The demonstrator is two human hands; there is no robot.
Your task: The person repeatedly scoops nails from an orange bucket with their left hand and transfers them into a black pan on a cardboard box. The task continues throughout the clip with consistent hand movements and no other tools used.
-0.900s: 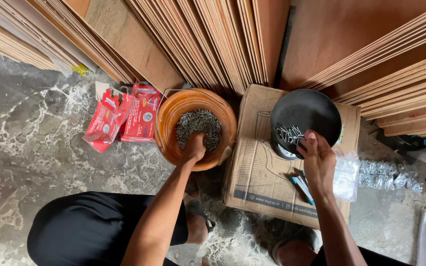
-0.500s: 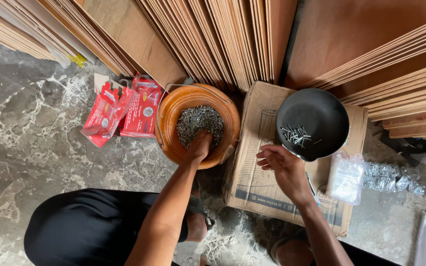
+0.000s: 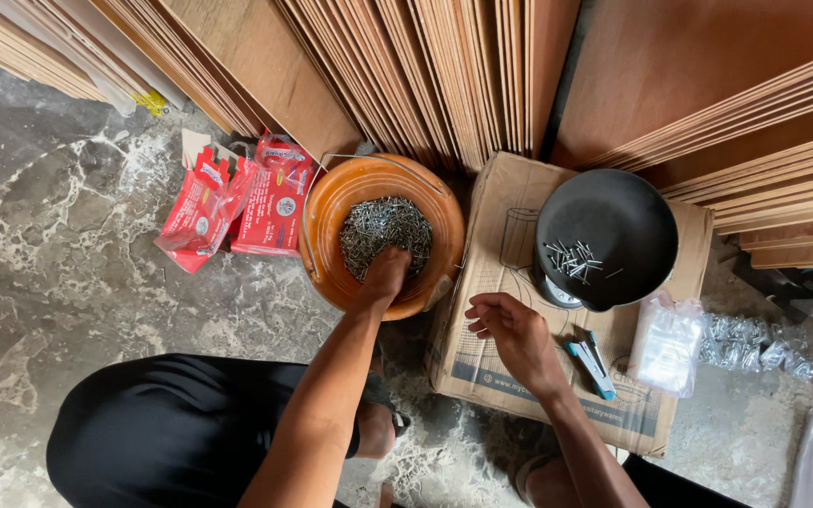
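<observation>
Taking the orange bucket (image 3: 331, 202) as the landmark, start at its far left: two red packets (image 3: 237, 202) lie on the marbled floor (image 3: 58, 263), the nearer one just beside the bucket's wall. Behind it all, plywood sheets (image 3: 406, 75) lean in a stack. Inside the bucket sits a grey heap of small nails (image 3: 378, 226), and the left hand (image 3: 383, 277) is plunged straight into that heap from the near rim, its fingers buried among the nails, so I cannot tell whether they are spread or closed on a pinch. The forearm runs up to it from a dark-clothed knee (image 3: 171, 433).

Right of the bucket and touching it is a cardboard box (image 3: 482, 367) serving as a stand. The right hand (image 3: 510, 329) hovers over the box's near-left part, palm half turned up, fingers (image 3: 482, 315) loosely curled and apart, holding nothing that shows. Further right on the box rests a black scale pan (image 3: 613, 226) with a thin scatter of nails (image 3: 571, 256) at its left side, long axes pointing every way. That pan lies up and to the right of the right hand, and this hand is plainly the nearer of the two. Just below the pan a blue stapler (image 3: 590, 362) lies on the box, then a clear plastic bag (image 3: 665, 343), with small filled packets (image 3: 755, 343) on the floor beyond.
</observation>
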